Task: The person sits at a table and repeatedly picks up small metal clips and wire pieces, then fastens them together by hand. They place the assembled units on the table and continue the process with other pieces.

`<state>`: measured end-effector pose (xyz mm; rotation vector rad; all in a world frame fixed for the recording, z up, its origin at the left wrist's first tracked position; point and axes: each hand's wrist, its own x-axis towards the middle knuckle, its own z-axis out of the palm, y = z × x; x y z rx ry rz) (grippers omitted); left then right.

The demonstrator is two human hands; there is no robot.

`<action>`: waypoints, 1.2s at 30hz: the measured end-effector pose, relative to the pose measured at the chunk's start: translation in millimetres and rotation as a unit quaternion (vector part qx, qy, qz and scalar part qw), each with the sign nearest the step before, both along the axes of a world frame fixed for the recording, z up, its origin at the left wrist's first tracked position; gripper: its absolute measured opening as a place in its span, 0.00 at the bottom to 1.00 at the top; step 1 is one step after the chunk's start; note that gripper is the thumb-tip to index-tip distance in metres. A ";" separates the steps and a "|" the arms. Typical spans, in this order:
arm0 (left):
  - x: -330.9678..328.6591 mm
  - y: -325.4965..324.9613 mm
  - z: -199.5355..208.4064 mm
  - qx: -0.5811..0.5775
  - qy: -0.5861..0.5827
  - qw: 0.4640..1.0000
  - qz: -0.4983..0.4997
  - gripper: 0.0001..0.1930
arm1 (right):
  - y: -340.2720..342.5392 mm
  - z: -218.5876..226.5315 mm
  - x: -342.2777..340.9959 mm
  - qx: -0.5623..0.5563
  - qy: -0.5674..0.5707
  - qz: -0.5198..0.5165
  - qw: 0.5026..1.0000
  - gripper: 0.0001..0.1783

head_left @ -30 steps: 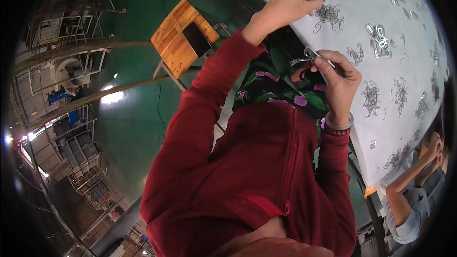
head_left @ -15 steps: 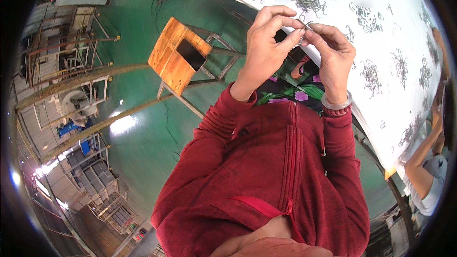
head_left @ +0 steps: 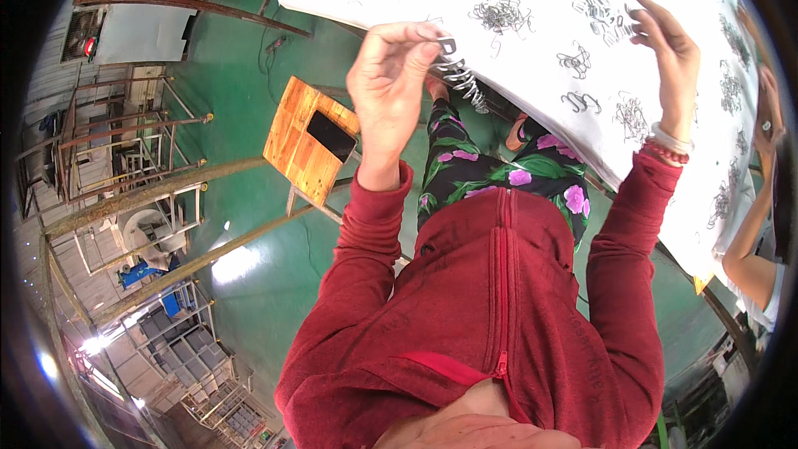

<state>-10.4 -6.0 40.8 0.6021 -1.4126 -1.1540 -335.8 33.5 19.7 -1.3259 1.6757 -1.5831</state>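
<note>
My left hand (head_left: pixel 389 75) is pinched on one end of a string of small metal loops (head_left: pixel 465 81). The string hangs down to the right of the fingers, beside the table edge, with a flat dark piece at its top. My right hand (head_left: pixel 669 54) is held out over the white-covered table with its fingers apart. Its fingertips are near a cluster of shiny metal rings (head_left: pixel 594 7). No object shows between those fingers. A heap of dark bent wire pieces (head_left: pixel 501 15) lies on the table between my hands.
More wire heaps, one of them a dark heap (head_left: pixel 632 116), are spread over the white table cover (head_left: pixel 573 120). A wooden stool (head_left: pixel 287 145) with a black phone (head_left: pixel 332 135) on it stands at the left. Another person's arm (head_left: pixel 752 270) reaches in at the right edge.
My hands were together at the table edge and are now apart. The left moved left with the string of loops; the right moved right and outward over the table.
</note>
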 end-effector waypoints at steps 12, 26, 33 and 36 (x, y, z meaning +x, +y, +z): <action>46.8 -19.6 59.1 -0.145 0.096 0.985 0.006 0.07 | 27.5 2.3 -21.3 0.065 0.069 -0.027 0.995 0.17; 173.8 85.9 174.9 -0.303 0.031 0.924 0.232 0.10 | -38.1 -69.1 239.2 -0.005 0.084 0.571 0.817 0.14; 183.8 150.7 185.7 -0.353 -0.005 0.804 0.478 0.07 | -155.4 -179.9 248.6 -0.027 0.348 0.553 0.757 0.10; 204.7 187.6 200.7 -0.324 -0.067 0.706 0.626 0.08 | -181.8 -210.3 252.5 0.022 0.402 0.539 0.740 0.10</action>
